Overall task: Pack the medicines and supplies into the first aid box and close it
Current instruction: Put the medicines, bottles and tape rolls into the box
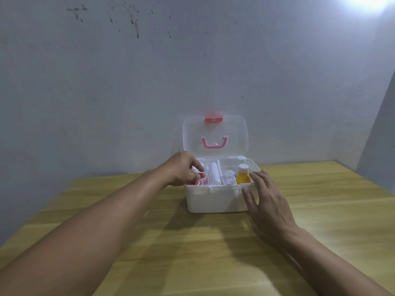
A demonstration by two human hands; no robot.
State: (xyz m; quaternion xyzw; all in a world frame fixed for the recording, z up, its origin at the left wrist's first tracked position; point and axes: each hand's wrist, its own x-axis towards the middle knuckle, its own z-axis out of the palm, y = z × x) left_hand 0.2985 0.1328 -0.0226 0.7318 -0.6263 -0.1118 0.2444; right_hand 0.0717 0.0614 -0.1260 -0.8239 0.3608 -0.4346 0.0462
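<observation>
A white first aid box (215,199) stands on the wooden table, its clear lid (215,136) raised upright with a pink handle and red latch. Inside its top tray lie red-and-white tape rolls (199,179) at the left, a white bandage roll (214,175) in the middle, clear packets (229,177) and a yellow bottle (243,175) with a white cap at the right. My left hand (182,168) reaches over the left compartment, fingers bent down onto the tape rolls. My right hand (264,196) rests flat against the box's right front corner, fingers spread.
The wooden table (192,242) runs up to a grey wall behind the box. Its right edge shows at the far right. A bright light glares at the top right corner.
</observation>
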